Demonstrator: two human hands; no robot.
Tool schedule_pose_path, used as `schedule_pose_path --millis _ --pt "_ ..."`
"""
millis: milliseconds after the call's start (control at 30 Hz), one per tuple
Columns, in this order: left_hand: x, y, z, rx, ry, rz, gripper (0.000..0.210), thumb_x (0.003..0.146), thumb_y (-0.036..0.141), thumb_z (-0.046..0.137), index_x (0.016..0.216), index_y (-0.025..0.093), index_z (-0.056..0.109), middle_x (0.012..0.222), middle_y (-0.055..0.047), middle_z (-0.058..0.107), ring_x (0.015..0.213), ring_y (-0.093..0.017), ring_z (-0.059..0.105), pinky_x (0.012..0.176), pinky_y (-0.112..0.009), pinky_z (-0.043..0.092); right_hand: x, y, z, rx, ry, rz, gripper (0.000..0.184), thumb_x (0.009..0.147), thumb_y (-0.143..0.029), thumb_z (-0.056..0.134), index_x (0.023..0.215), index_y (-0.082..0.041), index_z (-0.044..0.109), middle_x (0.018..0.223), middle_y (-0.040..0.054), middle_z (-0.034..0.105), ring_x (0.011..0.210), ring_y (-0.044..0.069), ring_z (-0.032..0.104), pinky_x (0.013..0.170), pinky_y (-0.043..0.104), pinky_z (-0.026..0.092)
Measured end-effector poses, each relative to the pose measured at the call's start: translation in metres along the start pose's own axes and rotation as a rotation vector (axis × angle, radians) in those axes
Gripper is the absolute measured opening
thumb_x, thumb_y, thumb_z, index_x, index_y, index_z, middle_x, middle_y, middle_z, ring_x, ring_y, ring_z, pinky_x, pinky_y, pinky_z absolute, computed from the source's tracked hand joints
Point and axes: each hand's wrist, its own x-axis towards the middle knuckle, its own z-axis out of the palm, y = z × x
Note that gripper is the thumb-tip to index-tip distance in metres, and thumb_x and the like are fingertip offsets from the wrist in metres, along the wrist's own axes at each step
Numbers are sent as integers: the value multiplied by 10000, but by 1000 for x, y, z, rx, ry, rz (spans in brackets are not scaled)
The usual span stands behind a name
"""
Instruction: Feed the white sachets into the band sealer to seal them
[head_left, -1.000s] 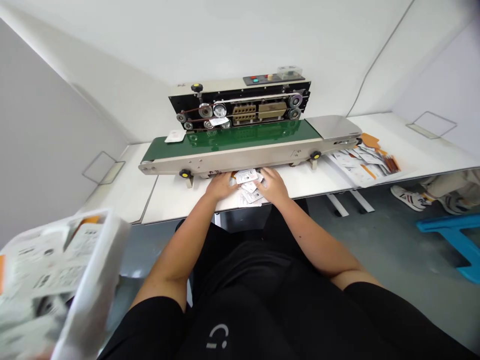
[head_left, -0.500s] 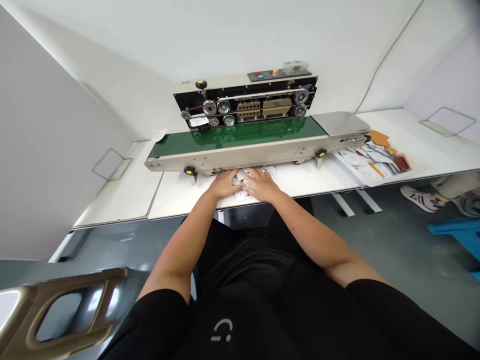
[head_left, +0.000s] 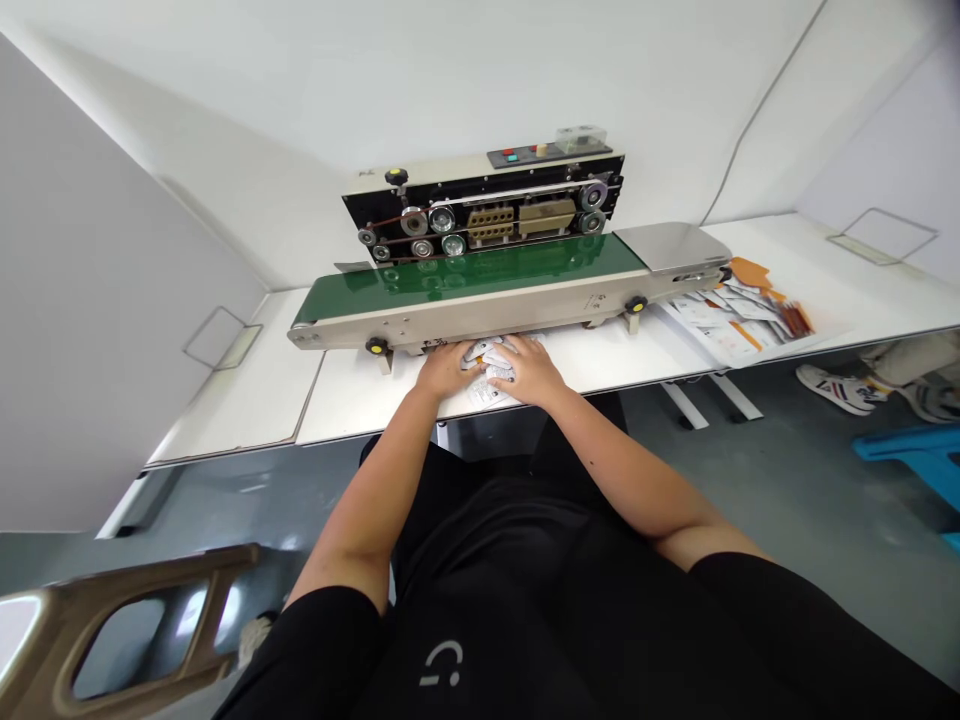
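My left hand point(head_left: 444, 370) and my right hand point(head_left: 531, 372) lie close together on the white table, just in front of the sealing machine's conveyor. Between them is a small heap of white printed packets point(head_left: 501, 372) with bits of orange. The fingers of both hands curl around the heap from either side, and the fingertips reach towards the conveyor's underside. How many packets are there is hidden by the hands. Behind them stands the band sealer point(head_left: 487, 215), with rollers and brass-coloured blocks above a green conveyor belt point(head_left: 465, 278).
Right of the machine, more white and orange packets point(head_left: 739, 320) lie spread out on the table point(head_left: 360, 385). A brown stool point(head_left: 52, 640) stands at lower left and a blue stool point(head_left: 915, 460) at right. Another person's shoe point(head_left: 836, 390) shows beneath the table.
My hands, flatter on the packets before, now curl around them and bunch the heap up. The white packet at the belt's left end and the white piece by the left rollers no longer show.
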Motion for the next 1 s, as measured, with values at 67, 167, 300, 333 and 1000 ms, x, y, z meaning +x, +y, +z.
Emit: schedule_pose_path --millis 67,167,300,333,1000 --pt "-1 1 -1 -11 -9 18 673 967 611 650 1521 235 585 1491 -120 667 1366 -357 612 1173 -477 466 2 -1 1 -25 -30 13 809 974 -620 625 1660 -229 448 1725 141 365 1581 400 302 1304 570 229" --pt "-3 1 -4 -50 -26 78 660 988 605 618 1542 249 571 1554 -98 625 1421 -336 577 1214 -455 433 6 -2 4 -58 -31 87 718 1021 -580 559 1649 -248 454 1716 134 380 1571 423 297 1285 614 232" --pt "-5 3 -9 -42 -83 129 822 945 684 643 1617 234 495 1649 -113 523 1506 -360 487 1264 -469 370 9 -2 7 -87 -1 153 637 1062 -539 485 1625 -240 484 1704 139 394 1564 444 287 1271 628 240" --pt "-5 3 -10 -27 -109 135 898 915 708 669 1642 224 458 1681 -123 478 1528 -378 455 1276 -481 352 9 -2 7 -85 -2 158 627 1072 -523 464 1628 -234 480 1707 139 388 1568 441 283 1275 624 235" --pt "-2 -3 -7 -78 -57 154 988 825 823 685 1595 232 499 1575 -150 586 1421 -417 547 1213 -527 404 7 5 6 -45 -22 30 727 992 -603 601 1629 -276 481 1696 126 397 1565 383 320 1299 649 184"
